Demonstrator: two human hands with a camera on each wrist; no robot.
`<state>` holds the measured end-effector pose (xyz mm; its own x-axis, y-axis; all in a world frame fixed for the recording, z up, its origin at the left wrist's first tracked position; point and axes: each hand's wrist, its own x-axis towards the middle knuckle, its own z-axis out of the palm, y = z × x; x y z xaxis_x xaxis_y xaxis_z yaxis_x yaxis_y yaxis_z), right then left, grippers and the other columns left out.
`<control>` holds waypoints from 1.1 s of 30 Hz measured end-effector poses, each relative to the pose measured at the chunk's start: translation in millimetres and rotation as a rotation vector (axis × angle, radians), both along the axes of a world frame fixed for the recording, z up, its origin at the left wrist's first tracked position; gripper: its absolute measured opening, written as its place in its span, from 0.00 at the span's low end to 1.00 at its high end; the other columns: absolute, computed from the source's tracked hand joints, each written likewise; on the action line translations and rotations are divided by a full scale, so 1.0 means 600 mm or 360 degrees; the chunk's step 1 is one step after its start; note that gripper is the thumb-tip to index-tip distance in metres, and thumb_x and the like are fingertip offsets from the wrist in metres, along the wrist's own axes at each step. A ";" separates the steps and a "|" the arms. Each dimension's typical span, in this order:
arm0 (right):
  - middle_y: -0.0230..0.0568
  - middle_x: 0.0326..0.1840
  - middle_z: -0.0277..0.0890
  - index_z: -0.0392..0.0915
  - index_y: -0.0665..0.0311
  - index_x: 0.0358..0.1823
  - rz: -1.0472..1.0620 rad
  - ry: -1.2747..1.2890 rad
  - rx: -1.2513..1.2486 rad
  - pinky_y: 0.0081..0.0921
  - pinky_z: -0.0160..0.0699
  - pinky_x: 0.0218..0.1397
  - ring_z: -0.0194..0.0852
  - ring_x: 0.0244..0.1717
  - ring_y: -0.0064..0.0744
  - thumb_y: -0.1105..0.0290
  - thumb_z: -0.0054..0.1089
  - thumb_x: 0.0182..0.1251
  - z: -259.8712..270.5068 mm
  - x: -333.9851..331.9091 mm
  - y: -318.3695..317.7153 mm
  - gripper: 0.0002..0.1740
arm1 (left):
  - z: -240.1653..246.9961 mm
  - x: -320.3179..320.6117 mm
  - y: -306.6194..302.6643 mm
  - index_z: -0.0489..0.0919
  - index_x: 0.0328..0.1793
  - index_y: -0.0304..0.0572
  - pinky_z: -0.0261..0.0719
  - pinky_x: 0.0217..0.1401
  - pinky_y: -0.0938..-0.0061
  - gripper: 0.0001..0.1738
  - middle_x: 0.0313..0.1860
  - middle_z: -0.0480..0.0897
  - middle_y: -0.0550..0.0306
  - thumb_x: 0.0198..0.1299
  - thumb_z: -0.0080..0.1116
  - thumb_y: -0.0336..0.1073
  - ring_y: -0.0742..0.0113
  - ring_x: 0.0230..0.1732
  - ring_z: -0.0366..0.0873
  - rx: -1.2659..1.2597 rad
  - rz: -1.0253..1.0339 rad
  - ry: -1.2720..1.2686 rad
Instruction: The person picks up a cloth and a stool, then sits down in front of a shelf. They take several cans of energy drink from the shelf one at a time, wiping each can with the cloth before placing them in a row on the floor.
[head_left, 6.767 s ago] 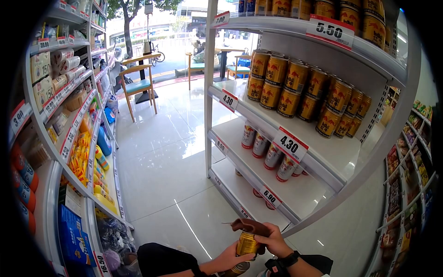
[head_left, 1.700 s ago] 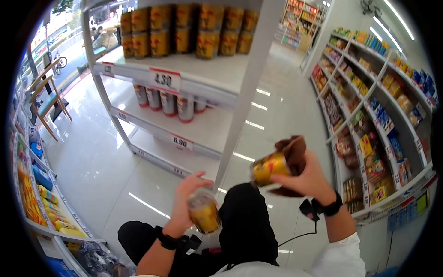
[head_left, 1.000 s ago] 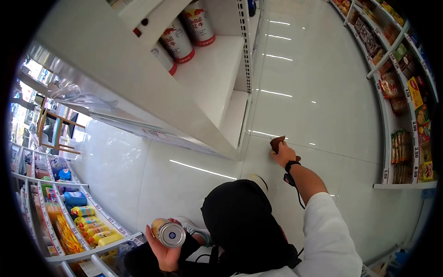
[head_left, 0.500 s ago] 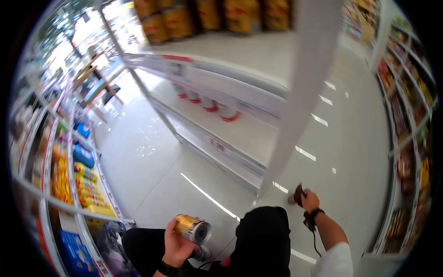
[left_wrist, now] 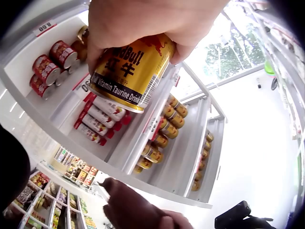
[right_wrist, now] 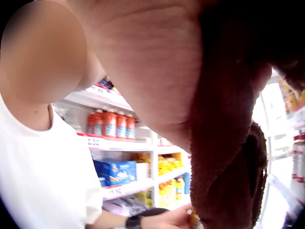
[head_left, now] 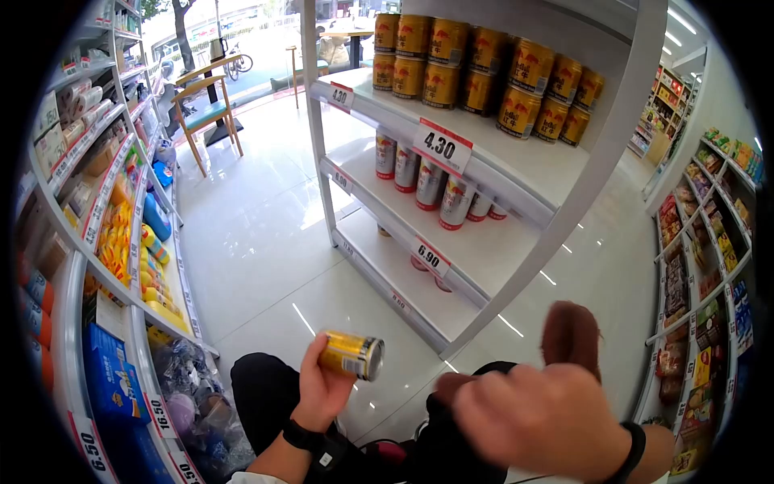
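My left hand [head_left: 317,395] grips a gold Red Bull can [head_left: 351,355], tipped on its side with one end facing right in the head view. In the left wrist view the fingers wrap the can [left_wrist: 131,71] from above, its label showing. Raised in front of my right knee, my blurred right hand [head_left: 548,419] holds a brown cloth [head_left: 571,335], which sticks up behind the knuckles. Its folds hang beside the palm in the right wrist view, where the cloth [right_wrist: 221,157] covers much of the picture.
Ahead stands a white shelf rack [head_left: 556,250] with stacked gold cans [head_left: 447,60] above white-and-red cans [head_left: 431,184]. Close on the left runs a shelf of household goods [head_left: 113,371]. Snack shelves [head_left: 693,339] line the right. Beyond the glossy floor is a wooden chair [head_left: 205,113].
My right hand held a second can with the cloth, reached down to the floor on the right, and is now raised nearer with the cloth. The left hand keeps its can.
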<state>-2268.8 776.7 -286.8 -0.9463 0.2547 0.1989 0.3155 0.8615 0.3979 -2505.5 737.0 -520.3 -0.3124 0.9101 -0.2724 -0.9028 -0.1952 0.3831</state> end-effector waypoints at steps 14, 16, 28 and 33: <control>0.33 0.19 0.58 0.69 0.60 0.12 0.0502 0.0414 0.0083 0.26 0.52 0.19 0.57 0.20 0.29 0.75 0.63 0.47 0.066 -0.168 -0.113 0.12 | 0.075 -0.171 -0.023 0.74 0.62 0.46 0.75 0.66 0.56 0.23 0.58 0.80 0.52 0.71 0.54 0.52 0.56 0.61 0.77 0.0399 0.0580 0.0090; 0.34 0.20 0.62 0.70 0.60 0.14 0.0534 0.0426 0.0050 0.29 0.57 0.20 0.60 0.21 0.30 0.74 0.63 0.47 0.062 -0.179 -0.117 0.10 | 0.080 -0.178 -0.010 0.76 0.58 0.42 0.75 0.68 0.54 0.23 0.55 0.81 0.48 0.70 0.55 0.52 0.50 0.61 0.77 0.0515 0.0604 0.0047; 0.42 0.31 0.82 0.82 0.66 0.32 0.0115 0.0577 -0.1361 0.36 0.80 0.35 0.82 0.31 0.40 0.68 0.65 0.59 -0.067 -0.161 0.077 0.07 | 0.059 -0.199 0.089 0.73 0.60 0.45 0.82 0.55 0.54 0.20 0.49 0.79 0.53 0.68 0.60 0.46 0.52 0.49 0.81 0.0294 0.0199 0.0803; 0.44 0.38 0.83 0.82 0.67 0.45 -0.0045 0.1861 -0.1704 0.27 0.79 0.40 0.83 0.38 0.35 0.74 0.65 0.66 -0.263 -0.195 0.187 0.09 | 0.019 -0.127 0.131 0.74 0.56 0.36 0.83 0.49 0.62 0.34 0.44 0.82 0.50 0.45 0.79 0.41 0.53 0.46 0.84 0.0063 0.0385 0.2492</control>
<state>-2385.8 888.6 -444.6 -0.3990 0.7635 0.5078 0.0196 0.5608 -0.8278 -2581.6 815.5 -508.8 -0.3820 0.7976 0.4668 0.4170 -0.3020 0.8573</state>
